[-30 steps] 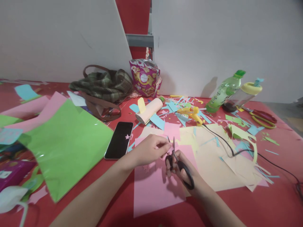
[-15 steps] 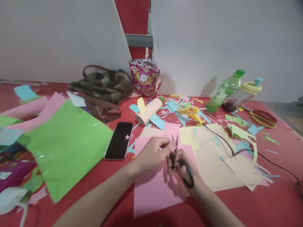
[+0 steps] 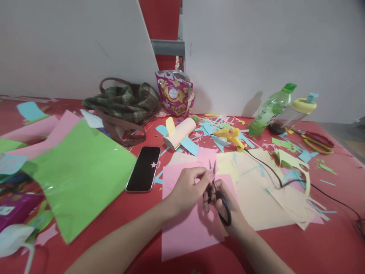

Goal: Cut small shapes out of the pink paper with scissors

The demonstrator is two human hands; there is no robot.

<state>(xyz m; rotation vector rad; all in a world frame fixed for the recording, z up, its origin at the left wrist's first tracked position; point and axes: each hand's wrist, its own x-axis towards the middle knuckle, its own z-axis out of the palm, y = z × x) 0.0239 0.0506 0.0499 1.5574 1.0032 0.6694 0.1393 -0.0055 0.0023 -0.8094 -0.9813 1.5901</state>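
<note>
My right hand [image 3: 225, 207] grips black-handled scissors [image 3: 218, 194], blades pointing up and slightly apart. My left hand [image 3: 186, 188] pinches a tiny pink paper scrap [image 3: 212, 176] right at the blades. Both hands hover over a pink paper sheet [image 3: 185, 232] lying on the red table [image 3: 313, 247].
A black phone [image 3: 144, 168] with a small pink star on it lies left of the hands. A green sheet [image 3: 76, 171], a plaid bag [image 3: 122, 102], a snack pouch [image 3: 174, 93], a yellow glue gun [image 3: 230, 137] with its black cord, a green bottle [image 3: 269, 110], red scissors [image 3: 315, 140] and paper scraps surround them.
Both hands have drifted slightly to the right. The scissors have opened a little on the pink scrap, and the left hand's fingers have closed in on the blades.
</note>
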